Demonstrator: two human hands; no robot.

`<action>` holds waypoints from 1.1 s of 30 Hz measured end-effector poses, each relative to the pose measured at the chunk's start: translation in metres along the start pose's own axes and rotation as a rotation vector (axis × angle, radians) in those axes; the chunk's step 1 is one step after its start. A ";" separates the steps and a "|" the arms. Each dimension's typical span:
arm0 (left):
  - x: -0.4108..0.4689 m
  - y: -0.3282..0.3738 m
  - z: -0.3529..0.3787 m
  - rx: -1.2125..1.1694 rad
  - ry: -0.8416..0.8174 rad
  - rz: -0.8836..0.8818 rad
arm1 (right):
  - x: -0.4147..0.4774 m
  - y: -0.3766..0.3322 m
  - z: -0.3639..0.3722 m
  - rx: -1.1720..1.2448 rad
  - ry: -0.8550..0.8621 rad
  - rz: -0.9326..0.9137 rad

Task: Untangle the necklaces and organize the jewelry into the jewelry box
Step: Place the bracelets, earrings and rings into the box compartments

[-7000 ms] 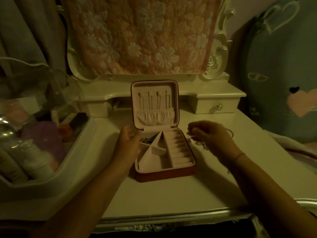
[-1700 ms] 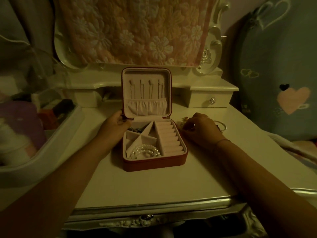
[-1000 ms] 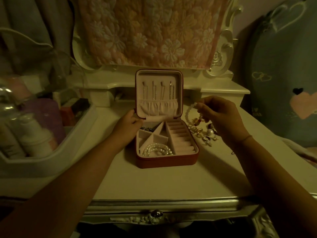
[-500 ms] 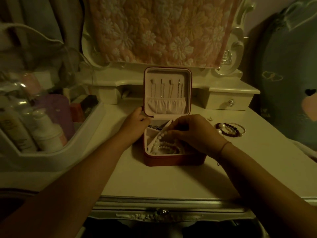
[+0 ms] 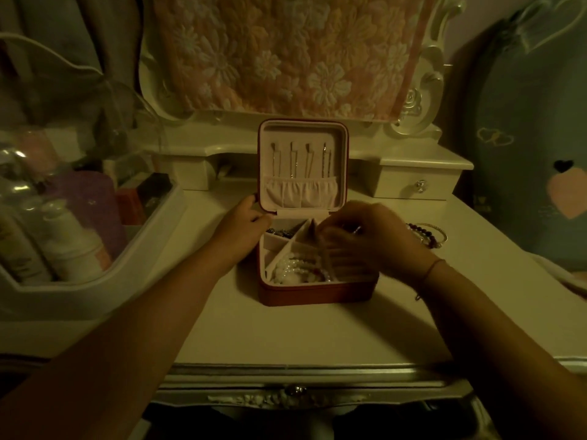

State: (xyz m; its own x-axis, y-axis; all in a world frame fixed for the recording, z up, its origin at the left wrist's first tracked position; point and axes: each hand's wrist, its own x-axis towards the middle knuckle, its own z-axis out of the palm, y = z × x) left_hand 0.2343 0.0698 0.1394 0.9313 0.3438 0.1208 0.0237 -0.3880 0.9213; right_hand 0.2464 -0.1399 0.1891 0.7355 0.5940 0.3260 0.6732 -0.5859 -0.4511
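Observation:
An open red jewelry box (image 5: 317,292) with a pale lining stands in the middle of the dressing table. Its upright lid holds several thin pieces above a gathered pocket. Pearl strands (image 5: 297,269) lie in the front compartment and dark pieces (image 5: 279,231) in the back left one. My left hand (image 5: 243,230) grips the box's left side by the hinge. My right hand (image 5: 365,241) hovers over the right half of the box, blurred, its fingers curled; a pale beaded strand seems to hang from them. Bracelets (image 5: 427,235) lie on the table right of the box.
A white tray (image 5: 95,281) of bottles and cosmetics stands on the left. A small drawer unit (image 5: 419,182) sits at the back right below a cloth-covered mirror. A blue cushion with hearts (image 5: 533,138) leans on the right. The table's front edge (image 5: 295,373) is near me.
My right hand lifted a beaded strand from the pile right of the box and carried it over the box. Pearls now fill the front compartment. My left hand stayed on the box.

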 end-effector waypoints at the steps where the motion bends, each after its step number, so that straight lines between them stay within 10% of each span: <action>1: 0.000 -0.001 0.000 -0.003 0.005 0.002 | 0.002 0.012 -0.007 0.029 0.084 0.058; 5: 0.001 -0.001 0.001 -0.017 0.008 0.004 | 0.004 0.084 -0.033 0.019 0.346 0.340; 18: -0.002 0.000 0.001 0.000 0.019 0.026 | 0.012 0.150 -0.025 -0.219 0.162 0.838; 33: -0.003 0.000 0.001 -0.036 0.017 0.029 | 0.005 0.072 -0.034 0.269 0.431 0.203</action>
State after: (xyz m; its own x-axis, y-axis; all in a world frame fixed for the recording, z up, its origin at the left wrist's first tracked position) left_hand 0.2318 0.0684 0.1388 0.9249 0.3477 0.1540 -0.0167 -0.3673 0.9300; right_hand 0.3014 -0.1974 0.1862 0.8516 0.1710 0.4954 0.5124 -0.4702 -0.7186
